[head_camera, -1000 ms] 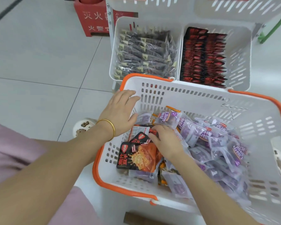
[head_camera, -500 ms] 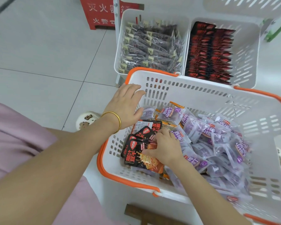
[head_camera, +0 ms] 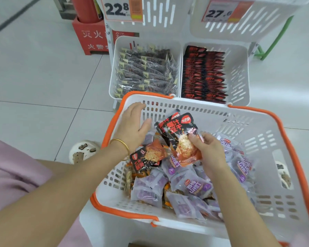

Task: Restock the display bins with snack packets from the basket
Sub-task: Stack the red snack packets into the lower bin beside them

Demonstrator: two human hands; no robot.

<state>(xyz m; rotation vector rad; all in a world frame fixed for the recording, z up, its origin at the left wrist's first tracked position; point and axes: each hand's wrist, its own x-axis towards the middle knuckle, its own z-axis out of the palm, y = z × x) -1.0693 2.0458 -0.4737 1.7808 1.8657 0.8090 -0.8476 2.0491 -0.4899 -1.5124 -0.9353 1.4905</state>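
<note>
1. A red fire-extinguisher box [head_camera: 91, 40] stands on the tiled floor beside two white display bins. The left bin [head_camera: 112, 77] holds dark clear-wrapped packets, the right bin [head_camera: 239, 72] black-and-red ones.
2. The orange-rimmed basket [head_camera: 212, 118] sits just before them, heaped with purple packets [head_camera: 194, 186].
3. The right hand [head_camera: 209, 150] grips a black-and-orange packet [head_camera: 178, 136] above the heap. The left hand [head_camera: 134, 129] hovers beside it, fingers straight.

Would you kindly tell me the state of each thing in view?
Basket: holds many purple packets.
Right hand: gripping black-and-orange packets above the purple packets.
Left hand: open, by the basket's far-left corner.
Left bin: nearly full of dark packets.
Right bin: partly filled, black-and-red packets in rows.
</note>
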